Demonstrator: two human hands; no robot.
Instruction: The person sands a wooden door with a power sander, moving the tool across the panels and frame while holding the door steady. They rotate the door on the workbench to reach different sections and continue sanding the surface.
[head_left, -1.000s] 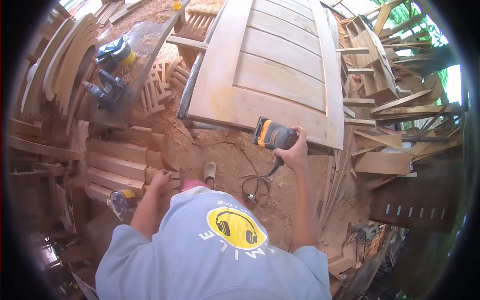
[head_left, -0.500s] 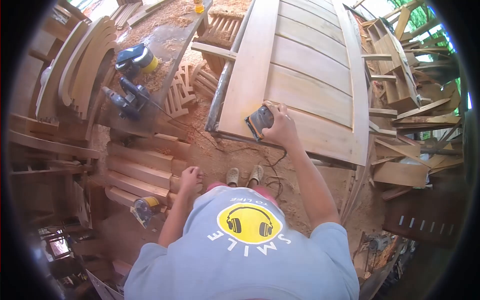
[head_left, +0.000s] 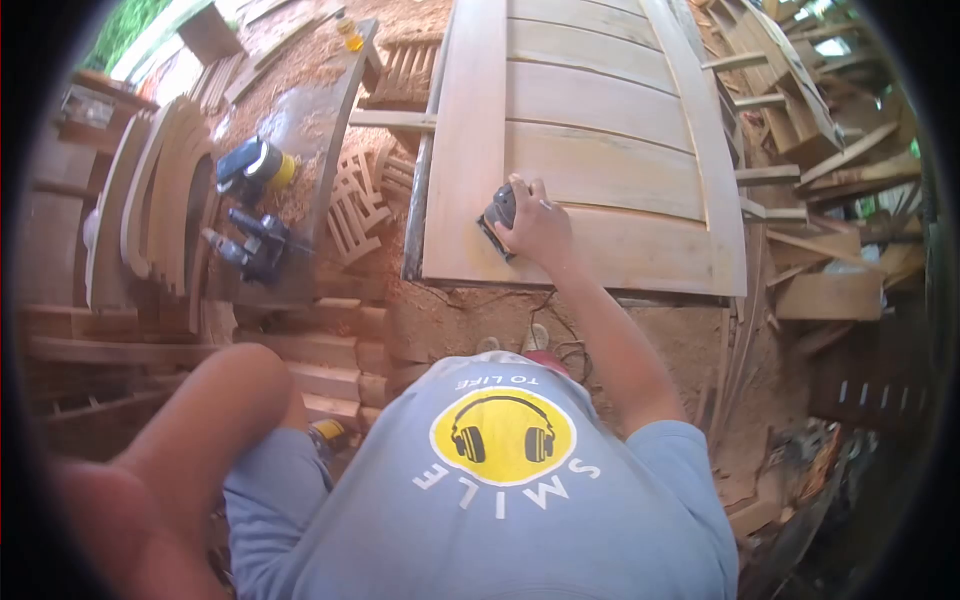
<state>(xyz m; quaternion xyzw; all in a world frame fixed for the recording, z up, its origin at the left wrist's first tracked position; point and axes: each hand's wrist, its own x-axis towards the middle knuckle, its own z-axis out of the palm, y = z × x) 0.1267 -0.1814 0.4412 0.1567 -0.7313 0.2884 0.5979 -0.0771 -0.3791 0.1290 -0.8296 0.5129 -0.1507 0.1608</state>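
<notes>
My right hand (head_left: 537, 222) is wrapped round a dark palm sander (head_left: 499, 214), whose pad rests on the near left corner of a pale wooden door panel (head_left: 465, 180). The panel has several horizontal boards set in a frame. A cord (head_left: 575, 335) shows on the ground below the panel's near edge. At the lower left, my left arm is raised and bent close to the camera. My left hand (head_left: 110, 500) is large and blurred at the edge of the view, and its fingers cannot be made out.
Left of the panel, a sawdust-strewn table (head_left: 335, 130) bears a blue power tool (head_left: 262, 243) and a yellow-and-black object (head_left: 255, 170). Curved wooden pieces (head_left: 170, 200) stand further left. Stacked beams (head_left: 325, 380) lie near my left side. Scrap wood (head_left: 830, 290) is piled on the right.
My left hand has risen from beside the beams to near the camera. My right hand and the sander have shifted slightly towards the panel's left edge. The view has moved too.
</notes>
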